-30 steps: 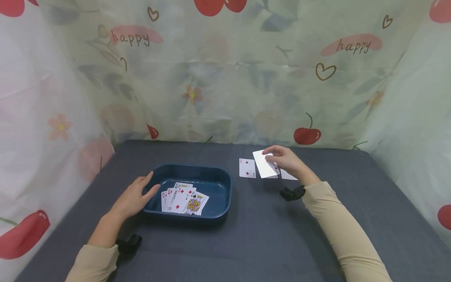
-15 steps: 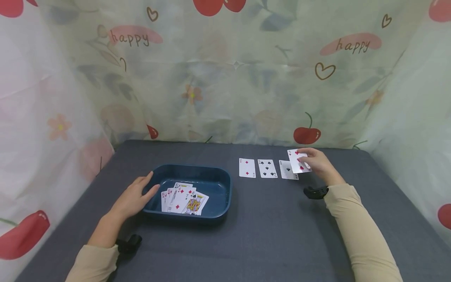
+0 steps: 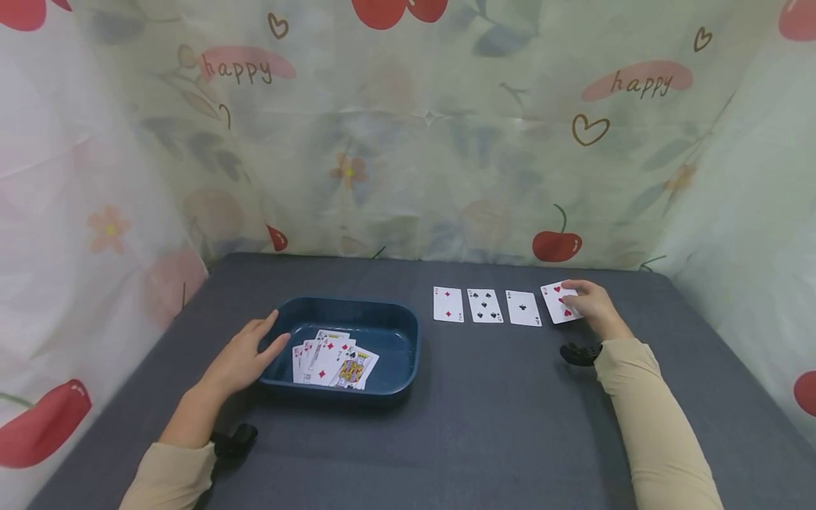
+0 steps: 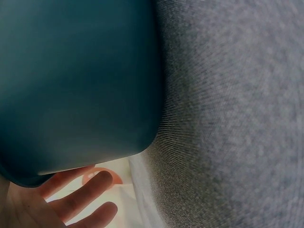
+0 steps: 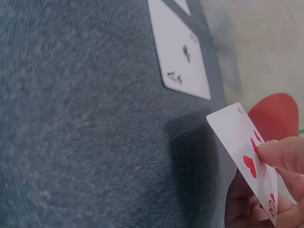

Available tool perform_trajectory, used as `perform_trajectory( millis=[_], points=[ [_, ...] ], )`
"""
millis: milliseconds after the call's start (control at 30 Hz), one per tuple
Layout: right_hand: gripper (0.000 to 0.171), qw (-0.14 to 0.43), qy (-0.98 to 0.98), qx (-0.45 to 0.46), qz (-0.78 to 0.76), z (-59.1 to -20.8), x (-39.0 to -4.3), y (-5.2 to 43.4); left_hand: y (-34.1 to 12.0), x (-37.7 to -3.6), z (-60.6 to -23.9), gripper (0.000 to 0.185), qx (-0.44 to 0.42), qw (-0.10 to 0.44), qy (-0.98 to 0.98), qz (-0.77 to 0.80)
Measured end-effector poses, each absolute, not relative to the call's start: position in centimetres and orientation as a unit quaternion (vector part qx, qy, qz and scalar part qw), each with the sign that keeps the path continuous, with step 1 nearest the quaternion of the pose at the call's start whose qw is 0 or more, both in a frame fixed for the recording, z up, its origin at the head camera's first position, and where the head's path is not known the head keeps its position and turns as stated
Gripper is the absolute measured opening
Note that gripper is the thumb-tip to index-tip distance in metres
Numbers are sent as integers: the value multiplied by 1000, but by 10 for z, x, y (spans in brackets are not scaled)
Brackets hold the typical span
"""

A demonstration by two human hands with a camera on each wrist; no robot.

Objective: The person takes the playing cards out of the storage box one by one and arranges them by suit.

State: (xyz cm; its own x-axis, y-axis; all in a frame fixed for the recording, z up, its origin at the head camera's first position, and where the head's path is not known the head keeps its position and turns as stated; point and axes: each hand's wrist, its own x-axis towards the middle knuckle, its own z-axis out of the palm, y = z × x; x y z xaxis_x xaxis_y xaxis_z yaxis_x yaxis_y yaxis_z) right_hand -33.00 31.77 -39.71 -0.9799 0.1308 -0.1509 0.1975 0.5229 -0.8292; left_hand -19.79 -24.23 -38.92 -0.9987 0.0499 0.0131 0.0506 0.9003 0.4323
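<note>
My right hand (image 3: 589, 304) pinches a hearts card (image 3: 559, 303) at the far right end of a row of face-up cards, just above the grey table. In the right wrist view the fingers (image 5: 280, 154) grip that hearts card (image 5: 247, 159) with its shadow below it. To its left lie a clubs ace (image 3: 523, 309), a clubs card (image 3: 484, 306) and a diamonds card (image 3: 448, 304). My left hand (image 3: 245, 358) rests with straight fingers against the left rim of a dark blue tray (image 3: 395, 368) that holds several fanned cards (image 3: 331, 358).
The grey cloth table (image 3: 472, 425) is ringed by a cherry-print curtain (image 3: 408, 142) at the back and both sides. The tray's wall (image 4: 76, 85) fills the left wrist view. Bare cloth lies in front of the card row.
My right hand has carried the hearts card rightward from over the clubs card to the row's right end and lowered it. The left hand has stayed on the tray.
</note>
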Motion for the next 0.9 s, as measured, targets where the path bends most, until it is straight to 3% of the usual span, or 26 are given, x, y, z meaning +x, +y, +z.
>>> perform_trajectory(
  millis=[900],
  points=[
    [46,32,894,138,-426,-406,-331,319,-242,-198,-390,72,-29,8,-974,-223]
  ],
)
